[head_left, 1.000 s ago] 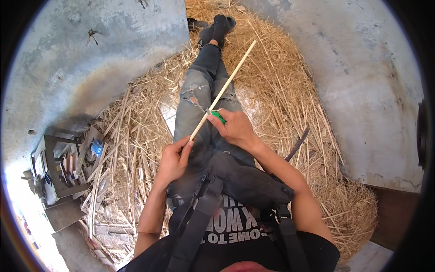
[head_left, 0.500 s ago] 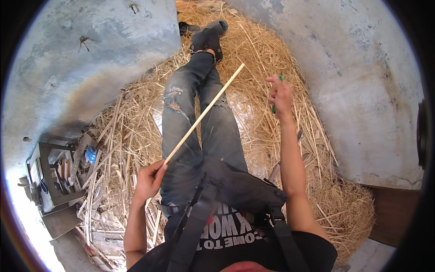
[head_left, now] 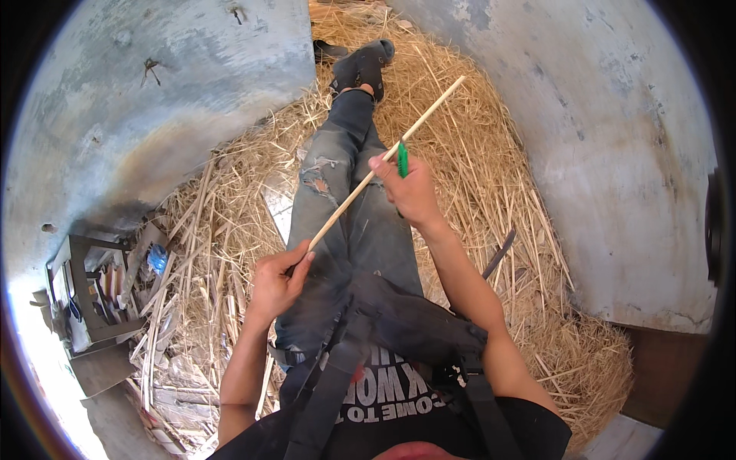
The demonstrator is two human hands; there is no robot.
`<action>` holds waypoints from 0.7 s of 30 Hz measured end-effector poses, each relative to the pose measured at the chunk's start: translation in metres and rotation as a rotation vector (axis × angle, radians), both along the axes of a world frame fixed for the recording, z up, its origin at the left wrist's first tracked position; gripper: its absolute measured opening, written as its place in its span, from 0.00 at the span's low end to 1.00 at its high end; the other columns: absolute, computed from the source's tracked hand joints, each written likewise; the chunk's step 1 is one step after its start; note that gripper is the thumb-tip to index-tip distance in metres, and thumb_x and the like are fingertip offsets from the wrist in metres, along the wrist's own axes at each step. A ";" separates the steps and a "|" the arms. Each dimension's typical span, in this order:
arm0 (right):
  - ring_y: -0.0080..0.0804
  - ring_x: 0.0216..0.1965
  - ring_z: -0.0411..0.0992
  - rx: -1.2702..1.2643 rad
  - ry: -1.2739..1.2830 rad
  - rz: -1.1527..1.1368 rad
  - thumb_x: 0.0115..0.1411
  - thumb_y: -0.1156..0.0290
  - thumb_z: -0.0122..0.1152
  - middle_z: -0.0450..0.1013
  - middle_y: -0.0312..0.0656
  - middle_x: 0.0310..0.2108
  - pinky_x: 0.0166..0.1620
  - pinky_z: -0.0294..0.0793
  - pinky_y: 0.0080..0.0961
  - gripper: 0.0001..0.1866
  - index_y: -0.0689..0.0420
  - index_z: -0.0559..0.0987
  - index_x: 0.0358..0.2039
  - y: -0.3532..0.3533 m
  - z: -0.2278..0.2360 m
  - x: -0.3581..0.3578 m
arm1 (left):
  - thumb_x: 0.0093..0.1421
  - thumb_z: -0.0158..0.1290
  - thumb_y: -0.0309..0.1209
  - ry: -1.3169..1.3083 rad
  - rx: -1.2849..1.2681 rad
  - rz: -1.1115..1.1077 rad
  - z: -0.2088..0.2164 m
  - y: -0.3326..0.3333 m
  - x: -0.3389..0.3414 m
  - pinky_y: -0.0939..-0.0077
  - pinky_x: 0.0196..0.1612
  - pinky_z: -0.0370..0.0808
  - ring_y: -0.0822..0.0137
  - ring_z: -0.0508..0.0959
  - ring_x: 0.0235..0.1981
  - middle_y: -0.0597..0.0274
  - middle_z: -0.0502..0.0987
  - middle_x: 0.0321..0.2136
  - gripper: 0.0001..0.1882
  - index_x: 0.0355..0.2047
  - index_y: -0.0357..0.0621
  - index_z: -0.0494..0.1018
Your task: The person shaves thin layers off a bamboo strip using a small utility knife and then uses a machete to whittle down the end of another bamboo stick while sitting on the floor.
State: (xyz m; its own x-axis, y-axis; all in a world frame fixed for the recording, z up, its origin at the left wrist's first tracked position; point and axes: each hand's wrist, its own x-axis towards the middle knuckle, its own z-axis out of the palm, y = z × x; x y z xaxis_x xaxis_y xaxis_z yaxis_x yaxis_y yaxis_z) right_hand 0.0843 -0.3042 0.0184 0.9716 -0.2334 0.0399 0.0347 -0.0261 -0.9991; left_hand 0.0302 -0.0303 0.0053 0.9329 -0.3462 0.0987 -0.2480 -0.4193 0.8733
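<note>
A long pale wooden stick (head_left: 345, 207) slants across my outstretched legs (head_left: 383, 238), its far end raised toward the upper right. The near end is pinched between the thumb and fingers of my left hand (head_left: 280, 282). My right hand (head_left: 414, 190) is closed around a green cutter knife (head_left: 402, 159). The knife's tip meets the stick past its middle, and my right thumb lies along the stick's near side. The palm hides the rest of the knife's handle.
Straw and thin shavings (head_left: 468, 176) cover the floor around my legs. A dark narrow strip (head_left: 500, 254) lies by my right forearm. At the left stands a wooden frame (head_left: 96, 291) with odds and ends, near a blue plastic scrap (head_left: 156, 259). Grey walls (head_left: 613, 153) rise on both sides.
My right hand has come in from the right with the cutter knife, to the stick. My left hand has moved slightly right and up, carrying the stick with it.
</note>
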 end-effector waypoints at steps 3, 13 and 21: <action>0.22 0.19 0.64 -0.275 0.048 0.118 0.64 0.57 0.67 0.68 0.32 0.16 0.25 0.63 0.27 0.17 0.60 0.80 0.30 0.010 -0.001 -0.013 | 0.62 0.60 0.24 -0.064 0.010 0.021 -0.003 -0.013 0.005 0.72 0.21 0.69 0.68 0.75 0.15 0.55 0.75 0.16 0.13 0.47 0.36 0.82; 0.61 0.24 0.75 -0.833 0.032 0.165 0.69 0.47 0.53 0.74 0.58 0.19 0.27 0.72 0.52 0.26 0.58 0.77 0.28 0.028 0.001 -0.034 | 0.59 0.59 0.23 -0.246 0.131 0.062 -0.016 -0.027 0.006 0.65 0.23 0.70 0.58 0.75 0.17 0.57 0.74 0.18 0.19 0.51 0.49 0.82; 0.49 0.22 0.73 -0.823 0.098 -0.322 0.71 0.42 0.47 0.72 0.53 0.17 0.31 0.71 0.48 0.32 0.60 0.81 0.31 -0.058 -0.020 0.022 | 0.56 0.59 0.23 -0.321 0.359 0.030 -0.016 0.002 -0.004 0.61 0.23 0.71 0.58 0.73 0.17 0.60 0.70 0.17 0.24 0.53 0.57 0.80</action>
